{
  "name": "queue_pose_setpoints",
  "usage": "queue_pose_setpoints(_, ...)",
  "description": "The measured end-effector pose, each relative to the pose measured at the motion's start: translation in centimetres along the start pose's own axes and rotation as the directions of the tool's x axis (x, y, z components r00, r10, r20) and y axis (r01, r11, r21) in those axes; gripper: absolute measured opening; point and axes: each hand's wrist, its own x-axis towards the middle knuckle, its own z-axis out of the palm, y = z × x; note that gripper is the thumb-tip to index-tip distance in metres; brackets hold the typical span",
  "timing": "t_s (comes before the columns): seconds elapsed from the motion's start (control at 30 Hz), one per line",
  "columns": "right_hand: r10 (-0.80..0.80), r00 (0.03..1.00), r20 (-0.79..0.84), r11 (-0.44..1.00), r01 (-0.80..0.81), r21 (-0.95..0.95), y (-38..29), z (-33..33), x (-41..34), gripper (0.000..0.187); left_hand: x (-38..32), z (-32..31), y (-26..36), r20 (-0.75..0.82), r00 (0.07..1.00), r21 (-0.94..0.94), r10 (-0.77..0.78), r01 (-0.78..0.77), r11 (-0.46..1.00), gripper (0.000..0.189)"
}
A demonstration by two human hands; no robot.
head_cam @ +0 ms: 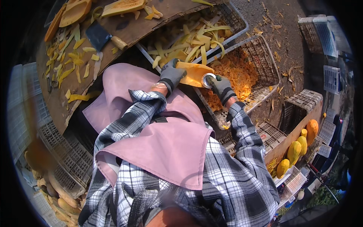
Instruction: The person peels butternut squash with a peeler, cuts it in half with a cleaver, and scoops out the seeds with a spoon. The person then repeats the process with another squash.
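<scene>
My left hand, in a grey glove, grips one end of a halved, hollowed piece of orange squash. At its other end my right hand, gloved too, holds a round metal ring scraper against the flesh. Under the right hand and the squash, a plastic crate holds a heap of orange pulp. Long peel strips fill another crate just beyond my left hand. A cleaver with a wooden handle lies on the wooden board at the upper left.
Cut squash halves and peel scraps lie on the wooden board. Stacked crates and whole squashes are at the lower left. Peeled yellow squashes rest along a board at right. Scraps litter the ground.
</scene>
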Motion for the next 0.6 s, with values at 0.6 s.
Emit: queue_pose_setpoints(0.6, -0.460, 0.839, -0.290, 0.888, 0.433, -0.157, -1.1, 5.3, -0.2, 0.025, 0.4, 0.0, -0.7, -0.025, 0.997, 0.092, 0.066, -0.064, 0.994, 0.044)
